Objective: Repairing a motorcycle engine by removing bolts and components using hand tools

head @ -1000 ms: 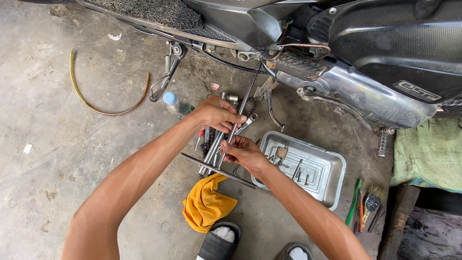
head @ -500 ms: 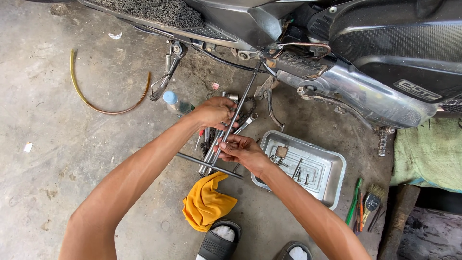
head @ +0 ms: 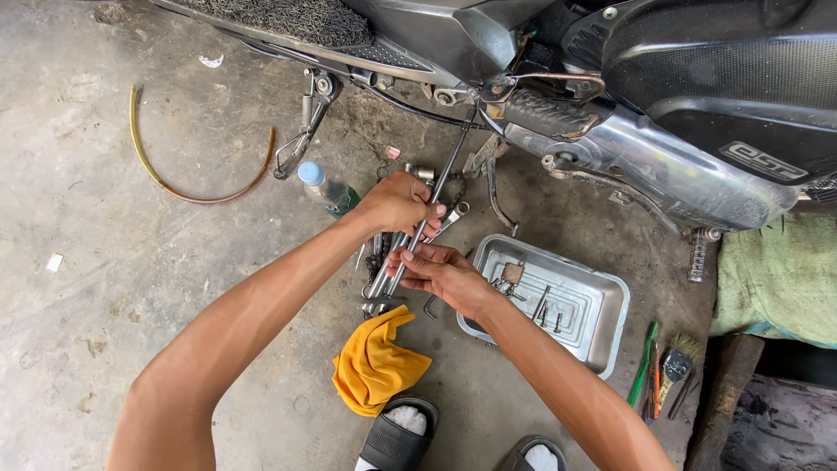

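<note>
From up here I see my left hand point(head: 399, 202) clenched around the long thin steel rod tool point(head: 433, 196), which slants from the motorcycle's underside point(head: 488, 92) at one o'clock down toward the pile of loose chrome wrenches point(head: 381, 275) on the concrete floor point(head: 113, 262). My right hand point(head: 440, 272) sits just below it, at about five o'clock from the left, fingers curled and pinching the lower stretch of the same rod; I cannot tell how firm that grip is. The two hands are nearly touching along the shaft.

At four o'clock from my right hand lies a shallow rectangular metal tray point(head: 602, 327) with small bolts and bits in it. A crumpled yellow cloth point(head: 377, 362) lies at six o'clock from the hands, just above my black sandal point(head: 397, 436). A clear plastic bottle with a blue cap point(head: 327, 188) lies at nine o'clock from the left hand. Farther out at ten o'clock, a curved yellowish hose piece point(head: 187, 187) rests on the floor. At the right, past the tray, a green-handled screwdriver point(head: 643, 375) and a small brush point(head: 678, 359) lie side by side.
</note>
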